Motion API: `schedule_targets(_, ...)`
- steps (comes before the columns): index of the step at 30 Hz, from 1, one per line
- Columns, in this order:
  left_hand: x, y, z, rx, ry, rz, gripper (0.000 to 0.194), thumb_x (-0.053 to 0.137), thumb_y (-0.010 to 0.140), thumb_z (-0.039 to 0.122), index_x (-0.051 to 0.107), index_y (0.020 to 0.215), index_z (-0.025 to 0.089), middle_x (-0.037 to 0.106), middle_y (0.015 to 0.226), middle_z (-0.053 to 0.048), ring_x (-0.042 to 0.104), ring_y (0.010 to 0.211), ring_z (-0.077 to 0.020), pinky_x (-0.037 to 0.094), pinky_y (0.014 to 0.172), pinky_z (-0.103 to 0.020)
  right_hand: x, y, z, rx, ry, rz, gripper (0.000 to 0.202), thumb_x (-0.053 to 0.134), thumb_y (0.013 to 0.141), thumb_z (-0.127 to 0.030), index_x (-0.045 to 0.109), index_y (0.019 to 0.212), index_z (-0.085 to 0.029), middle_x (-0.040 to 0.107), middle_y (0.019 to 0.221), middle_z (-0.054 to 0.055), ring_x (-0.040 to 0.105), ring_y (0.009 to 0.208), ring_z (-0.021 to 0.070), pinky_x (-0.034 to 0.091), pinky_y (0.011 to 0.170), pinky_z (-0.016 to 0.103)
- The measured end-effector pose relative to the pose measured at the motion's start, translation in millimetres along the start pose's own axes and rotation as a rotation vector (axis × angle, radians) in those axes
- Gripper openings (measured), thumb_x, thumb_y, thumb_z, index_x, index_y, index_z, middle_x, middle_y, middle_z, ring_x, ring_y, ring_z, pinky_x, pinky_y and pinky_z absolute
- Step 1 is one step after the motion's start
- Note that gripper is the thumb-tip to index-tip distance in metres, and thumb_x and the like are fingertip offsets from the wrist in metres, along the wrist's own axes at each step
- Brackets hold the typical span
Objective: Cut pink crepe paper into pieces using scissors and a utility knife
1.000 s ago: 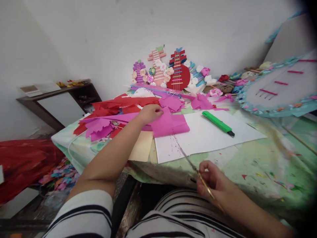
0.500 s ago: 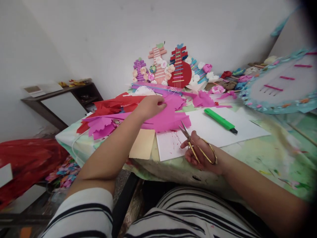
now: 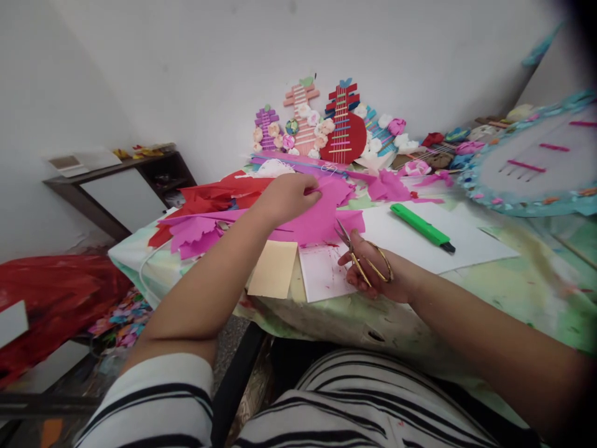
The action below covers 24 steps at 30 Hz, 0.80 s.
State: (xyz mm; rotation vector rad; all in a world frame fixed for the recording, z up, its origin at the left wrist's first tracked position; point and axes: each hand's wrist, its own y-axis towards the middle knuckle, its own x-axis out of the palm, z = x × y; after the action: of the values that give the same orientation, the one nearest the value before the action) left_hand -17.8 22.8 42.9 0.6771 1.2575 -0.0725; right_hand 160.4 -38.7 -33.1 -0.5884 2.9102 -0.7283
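Bright pink crepe paper lies spread over the middle of the table. My left hand rests on its upper part, fingers closed in a pinch on the paper; the fingertips are partly hidden. In my right hand are gold-handled scissors, their narrow blades pointing up and left, close to the paper's lower right edge. Under that hand lies a white pad with red marks. A cream square of paper sits left of the pad.
A green utility knife lies on a white sheet to the right. Red crepe paper is at the left. Decorated paper instruments lean against the wall. A large blue-rimmed piece stands far right.
My right hand has moved slightly up and left with the scissors, nearer the pink paper. My left hand keeps its pinch on the paper. The whole view has shifted slightly.
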Motion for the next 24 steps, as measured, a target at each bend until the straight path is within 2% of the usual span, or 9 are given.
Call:
schedule_targets(14,-5.2,-1,4,0.031,0.015,0.029,0.019,0.044,0.075,0.028,0.048,0.06,0.016,0.047,0.057,0.001,0.042,0.055,-0.0117,0.026,0.051,-0.025,-5,14,-4,-0.082,-0.008,-0.023,0.063,0.027,0.07,-0.072,0.045,0.092,-0.015,0.046,0.044,-0.002,0.036,0.033,0.0078,0.024,0.03,0.017)
schedule_targets(18,-5.7,-2,6,0.033,0.004,0.011,0.02,0.043,0.075,0.027,0.047,0.059,0.016,0.047,0.057,0.001,0.04,0.054,-0.0109,0.025,0.05,-0.025,-3,16,-4,-0.117,0.003,-0.012,0.061,0.027,0.071,-0.071,0.045,0.089,-0.016,0.046,0.044,-0.002,0.036,0.033,0.0077,0.025,0.03,0.018)
schedule_targets(24,-6.7,-1,5,0.026,0.005,0.027,0.019,0.043,0.075,0.028,0.048,0.061,0.016,0.046,0.057,0.001,0.04,0.056,-0.0118,0.025,0.053,-0.025,-2,19,-2,-0.24,-0.044,0.039,0.053,0.039,0.07,-0.067,0.044,0.079,-0.015,0.044,0.043,-0.003,0.033,0.03,0.0058,0.025,0.026,0.018)
